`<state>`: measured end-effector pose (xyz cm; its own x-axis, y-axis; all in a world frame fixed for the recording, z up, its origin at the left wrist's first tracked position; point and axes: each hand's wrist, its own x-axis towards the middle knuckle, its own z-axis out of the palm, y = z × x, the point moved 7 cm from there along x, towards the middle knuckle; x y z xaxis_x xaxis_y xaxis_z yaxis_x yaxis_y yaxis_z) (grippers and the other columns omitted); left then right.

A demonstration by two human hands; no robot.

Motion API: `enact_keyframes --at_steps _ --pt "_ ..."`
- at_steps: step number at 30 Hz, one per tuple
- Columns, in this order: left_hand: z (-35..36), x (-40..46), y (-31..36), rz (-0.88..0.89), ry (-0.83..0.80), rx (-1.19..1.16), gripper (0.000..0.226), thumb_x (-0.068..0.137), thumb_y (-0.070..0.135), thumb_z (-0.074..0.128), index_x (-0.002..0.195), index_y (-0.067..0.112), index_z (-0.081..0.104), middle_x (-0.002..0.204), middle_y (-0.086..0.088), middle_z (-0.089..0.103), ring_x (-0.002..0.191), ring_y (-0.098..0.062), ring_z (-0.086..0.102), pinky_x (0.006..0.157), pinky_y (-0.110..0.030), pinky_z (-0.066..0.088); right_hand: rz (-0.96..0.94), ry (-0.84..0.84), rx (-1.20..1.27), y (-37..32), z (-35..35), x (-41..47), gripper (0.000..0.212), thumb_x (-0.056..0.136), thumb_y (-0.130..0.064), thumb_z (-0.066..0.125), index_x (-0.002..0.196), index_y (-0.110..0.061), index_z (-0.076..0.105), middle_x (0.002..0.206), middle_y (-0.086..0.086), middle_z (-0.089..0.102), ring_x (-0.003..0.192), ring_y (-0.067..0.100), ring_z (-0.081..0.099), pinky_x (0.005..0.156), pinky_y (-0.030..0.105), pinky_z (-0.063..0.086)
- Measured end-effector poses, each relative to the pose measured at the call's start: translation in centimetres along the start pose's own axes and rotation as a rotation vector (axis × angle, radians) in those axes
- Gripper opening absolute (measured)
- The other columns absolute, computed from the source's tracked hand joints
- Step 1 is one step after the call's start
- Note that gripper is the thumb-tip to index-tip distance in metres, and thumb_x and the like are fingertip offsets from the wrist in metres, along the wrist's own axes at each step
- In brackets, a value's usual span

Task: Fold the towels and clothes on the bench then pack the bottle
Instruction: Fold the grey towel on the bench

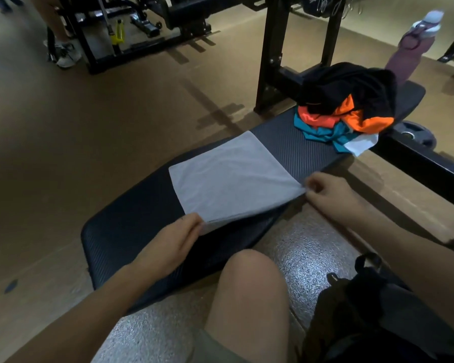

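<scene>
While both hands pinch the towel (233, 179) corners, left hand (173, 239) and right hand (328, 189), uneven pull could skew the fold. Near edge overhangs the bench (131, 205), so it may slip off.

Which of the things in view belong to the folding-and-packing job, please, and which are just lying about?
Job: white towel, clothes pile, purple bottle, black bag, bench.
Lying about: weight plate, yellow bottle, rack frame.

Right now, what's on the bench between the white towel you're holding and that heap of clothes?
Nothing: in the head view, only bare black bench padding separates the white towel from the heap of clothes.
</scene>
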<state>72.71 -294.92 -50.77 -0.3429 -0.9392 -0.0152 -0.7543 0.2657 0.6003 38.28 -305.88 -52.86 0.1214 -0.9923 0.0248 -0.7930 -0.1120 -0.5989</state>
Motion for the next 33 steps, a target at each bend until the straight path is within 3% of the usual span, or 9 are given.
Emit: enact_keyframes --at_steps 2,4,7,11,14,17,19,23,33 --pt "-2.1 0.9 -0.8 -0.066 0.141 -0.07 0.01 0.105 0.029 0.043 0.098 0.028 0.05 0.083 0.006 0.059 0.072 -0.011 0.057 0.061 -0.027 0.045 0.089 0.036 0.231 -0.4 -1.0 1.9 0.003 0.089 -0.019 0.063 0.089 -0.019 0.066 0.089 0.001 0.068 0.086 0.019 0.065 0.076 0.037 0.052" --pt "-4.0 2.1 -2.1 -0.136 0.283 -0.141 0.009 0.105 0.028 0.044 0.099 0.027 0.051 0.082 0.002 0.062 0.07 -0.013 0.059 0.059 -0.03 0.049 0.1 0.025 0.341 -2.1 -1.3 4.3 0.008 0.093 -0.016 0.061 0.092 -0.009 0.064 0.086 0.008 0.064 0.082 0.02 0.06 0.074 0.036 0.047" --pt "-5.7 4.4 -4.5 -0.262 0.449 -0.295 0.012 0.106 0.027 0.045 0.102 0.022 0.054 0.089 -0.005 0.066 0.081 -0.025 0.066 0.071 -0.048 0.059 0.102 0.031 0.388 -4.5 -1.4 8.2 0.02 0.097 -0.016 0.058 0.104 0.002 0.063 0.094 0.014 0.058 0.088 0.02 0.053 0.08 0.038 0.043" --pt "-6.1 7.5 -8.0 -0.403 0.566 -0.409 0.013 0.106 0.026 0.047 0.099 0.021 0.056 0.091 -0.008 0.065 0.078 -0.021 0.063 0.073 -0.051 0.057 0.117 0.028 0.331 -5.9 0.2 13.0 0.025 0.101 -0.023 0.054 0.115 -0.004 0.061 0.11 0.015 0.063 0.104 0.026 0.059 0.091 0.046 0.049" --pt "-5.6 9.3 -10.5 -0.471 0.617 -0.42 0.014 0.105 0.025 0.047 0.098 0.019 0.056 0.088 -0.005 0.063 0.075 -0.013 0.056 0.069 -0.044 0.053 0.103 0.026 0.277 -6.3 2.2 16.3 0.025 0.101 -0.028 0.054 0.112 -0.007 0.06 0.106 0.015 0.066 0.101 0.03 0.061 0.085 0.048 0.05" --pt "-5.0 10.5 -12.7 -0.525 0.644 -0.394 0.015 0.105 0.024 0.046 0.101 0.015 0.057 0.087 0.002 0.061 0.075 -0.007 0.053 0.069 -0.029 0.046 0.107 -0.012 0.225 -5.9 4.6 19.0 0.022 0.102 -0.033 0.052 0.11 -0.015 0.06 0.102 0.01 0.066 0.096 0.026 0.061 0.07 0.035 0.046" --pt "-4.6 11.2 -13.9 -0.56 0.641 -0.355 0.015 0.105 0.024 0.046 0.103 0.014 0.058 0.09 0.002 0.062 0.077 -0.007 0.054 0.068 -0.024 0.044 0.1 -0.034 0.195 -5.7 5.9 20.3 0.021 0.102 -0.032 0.051 0.111 -0.016 0.06 0.103 0.008 0.064 0.095 0.025 0.06 0.07 0.034 0.047" --pt "-3.7 11.6 -15.8 -0.631 0.619 -0.316 0.015 0.103 0.023 0.048 0.101 0.015 0.059 0.092 -0.005 0.066 0.077 -0.011 0.056 0.065 -0.025 0.045 0.092 -0.054 0.087 -5.3 7.3 21.5 0.025 0.103 -0.036 0.049 0.112 -0.016 0.06 0.104 0.007 0.064 0.093 0.025 0.06 0.08 0.045 0.054" --pt "-3.6 11.4 -14.7 -0.606 0.614 -0.319 0.013 0.103 0.028 0.05 0.099 0.019 0.059 0.088 0.001 0.065 0.073 -0.006 0.056 0.064 -0.025 0.045 0.036 -0.027 -0.031 -5.8 7.7 21.6 0.017 0.102 -0.038 0.045 0.104 -0.023 0.052 0.097 0.009 0.063 0.083 0.031 0.061 0.074 0.055 0.055"
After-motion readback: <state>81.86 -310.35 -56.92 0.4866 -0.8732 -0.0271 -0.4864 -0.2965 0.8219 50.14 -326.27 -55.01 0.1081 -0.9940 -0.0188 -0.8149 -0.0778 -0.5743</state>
